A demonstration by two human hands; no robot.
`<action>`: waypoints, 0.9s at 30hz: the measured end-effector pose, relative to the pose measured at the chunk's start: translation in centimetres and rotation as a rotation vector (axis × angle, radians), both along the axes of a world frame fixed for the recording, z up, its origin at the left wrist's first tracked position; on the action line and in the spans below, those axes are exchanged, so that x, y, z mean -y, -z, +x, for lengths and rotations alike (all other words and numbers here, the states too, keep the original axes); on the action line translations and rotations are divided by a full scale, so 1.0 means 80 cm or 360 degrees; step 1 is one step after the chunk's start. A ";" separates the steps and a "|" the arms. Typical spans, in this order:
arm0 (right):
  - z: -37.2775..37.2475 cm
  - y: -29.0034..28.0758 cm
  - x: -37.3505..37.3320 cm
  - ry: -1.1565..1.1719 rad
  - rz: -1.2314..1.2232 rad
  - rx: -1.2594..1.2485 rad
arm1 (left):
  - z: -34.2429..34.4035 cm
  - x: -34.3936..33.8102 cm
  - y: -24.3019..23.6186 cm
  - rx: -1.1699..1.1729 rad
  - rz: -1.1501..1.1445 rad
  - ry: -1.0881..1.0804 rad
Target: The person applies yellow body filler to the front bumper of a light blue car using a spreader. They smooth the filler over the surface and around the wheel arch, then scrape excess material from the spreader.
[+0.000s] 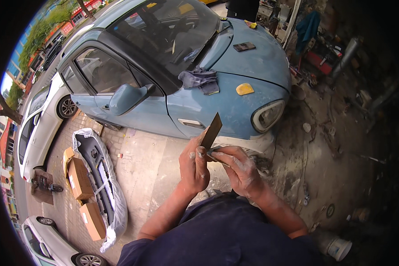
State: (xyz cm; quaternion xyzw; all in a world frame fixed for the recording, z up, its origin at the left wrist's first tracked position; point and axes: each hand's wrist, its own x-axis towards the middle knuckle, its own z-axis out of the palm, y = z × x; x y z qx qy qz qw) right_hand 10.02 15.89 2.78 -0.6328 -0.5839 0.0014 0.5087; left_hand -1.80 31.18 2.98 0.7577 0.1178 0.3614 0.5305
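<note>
A dark brown sheet [212, 131], which looks like folded sandpaper, stands up between my hands in front of the blue car [228, 104]. My left hand [195, 167] is closed on its lower part, thumb pressed to its face. The dusty fingers of my right hand [240, 170] pinch the sheet's bottom end, close to my left thumb. Whitish dust coats both hands. Beyond them, a grey-blue rag [200, 80] and a yellow rounded pad [244, 89] lie on the fender, behind the headlight [268, 116]. Higher up, a dark flat block [244, 46] rests on the hood.
At left on the paving, a plastic-wrapped dark car part [103, 186] lies beside cardboard boxes [80, 178]. White cars [42, 117] stand farther left. Tools and scrap clutter the right side, around a red box [318, 63]. A white bucket [340, 249] stands at lower right.
</note>
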 end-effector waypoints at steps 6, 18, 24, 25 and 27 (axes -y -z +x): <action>0.020 -0.001 0.017 -0.0193 -0.0104 0.0021 | 0.014 -0.009 0.008 0.0432 -0.0457 -0.0094; 0.011 -0.033 0.013 -0.0117 0.0527 -0.1213 | -0.009 0.017 0.046 0.0534 -0.1913 0.0454; -0.002 -0.049 0.008 0.0142 0.0192 -0.0111 | -0.026 0.006 0.054 0.0472 -0.1963 0.0523; -0.003 -0.047 0.007 0.0126 0.0136 -0.0077 | -0.027 0.005 0.056 0.0486 -0.2014 0.0530; -0.007 -0.042 0.006 0.0161 0.0120 -0.0005 | -0.029 0.003 0.059 0.0515 -0.2073 0.0535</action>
